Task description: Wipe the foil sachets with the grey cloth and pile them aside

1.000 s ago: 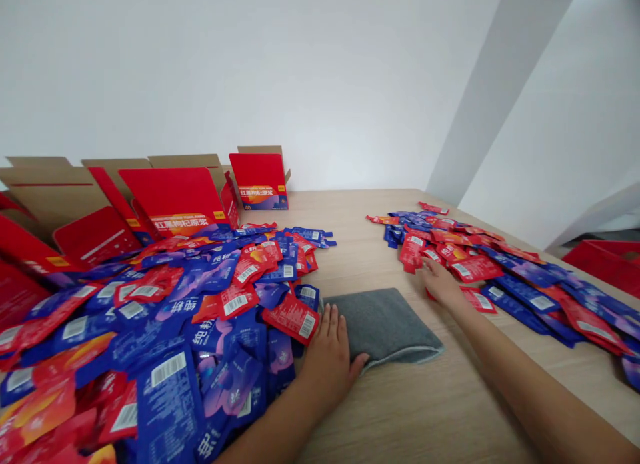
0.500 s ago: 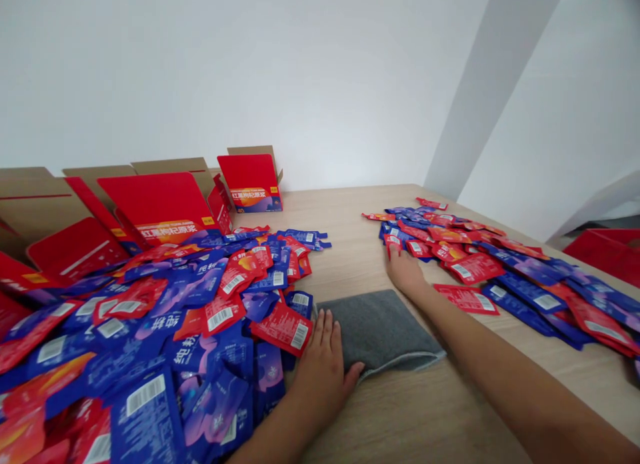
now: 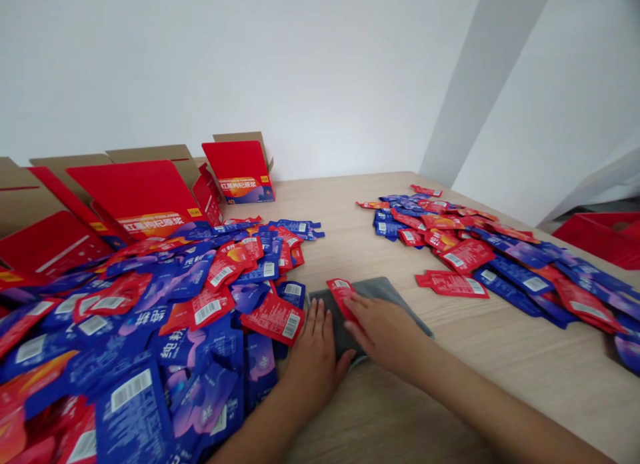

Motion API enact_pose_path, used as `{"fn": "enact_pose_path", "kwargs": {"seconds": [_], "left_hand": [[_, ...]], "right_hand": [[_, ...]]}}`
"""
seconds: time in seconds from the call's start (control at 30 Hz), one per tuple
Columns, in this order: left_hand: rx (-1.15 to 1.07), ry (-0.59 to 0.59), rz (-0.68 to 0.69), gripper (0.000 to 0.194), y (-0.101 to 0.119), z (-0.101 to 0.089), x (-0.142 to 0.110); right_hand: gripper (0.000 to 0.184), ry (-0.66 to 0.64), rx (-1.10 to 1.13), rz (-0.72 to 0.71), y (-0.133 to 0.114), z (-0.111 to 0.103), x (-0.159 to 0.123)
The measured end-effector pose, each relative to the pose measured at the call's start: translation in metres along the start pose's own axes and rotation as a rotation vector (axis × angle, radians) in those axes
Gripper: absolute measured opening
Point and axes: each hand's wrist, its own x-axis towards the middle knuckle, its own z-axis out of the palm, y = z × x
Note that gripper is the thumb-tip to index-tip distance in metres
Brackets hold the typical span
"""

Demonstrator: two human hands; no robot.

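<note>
A folded grey cloth (image 3: 385,289) lies on the table between the two sachet piles. My left hand (image 3: 316,351) rests flat on its left edge, fingers stretched out and empty. Over the cloth, my right hand (image 3: 383,327) grips a red sachet (image 3: 340,292) that has a white label near its upper end. The fingers cover its lower part, and I cannot tell whether it touches the cloth. Just left of my left hand, another red sachet (image 3: 273,316) lies on the edge of the big pile.
Red and blue sachets (image 3: 165,331) are heaped on the left. A second sachet pile (image 3: 450,231) spreads along the right. Behind the left heap stand open red cartons (image 3: 133,191), with one smaller-looking carton (image 3: 239,167) near the wall. A red container (image 3: 603,237) is at far right.
My right hand has come back from the right pile to the cloth, bringing a red sachet. My left hand stays on the cloth's left edge. The view has shifted slightly.
</note>
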Motion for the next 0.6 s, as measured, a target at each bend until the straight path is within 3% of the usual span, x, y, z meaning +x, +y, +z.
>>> {"fn": "enact_pose_path", "kwargs": {"seconds": [0.1,0.2,0.33,0.6], "left_hand": [[-0.021,0.004,0.022,0.063,-0.001,0.001,0.0],[-0.029,0.027,0.006,0.065,0.0,0.002,-0.001],[-0.035,0.024,-0.003,0.067,0.0,0.001,-0.001],[-0.02,-0.055,-0.004,0.069,0.005,-0.007,0.002]], "right_hand": [[0.04,0.033,0.019,-0.096,-0.012,0.012,-0.004],[0.046,0.103,0.019,-0.116,-0.001,0.028,0.001],[0.047,-0.013,-0.019,-0.221,0.012,0.045,0.009],[0.043,-0.063,-0.054,-0.184,0.025,0.028,0.015]]}}
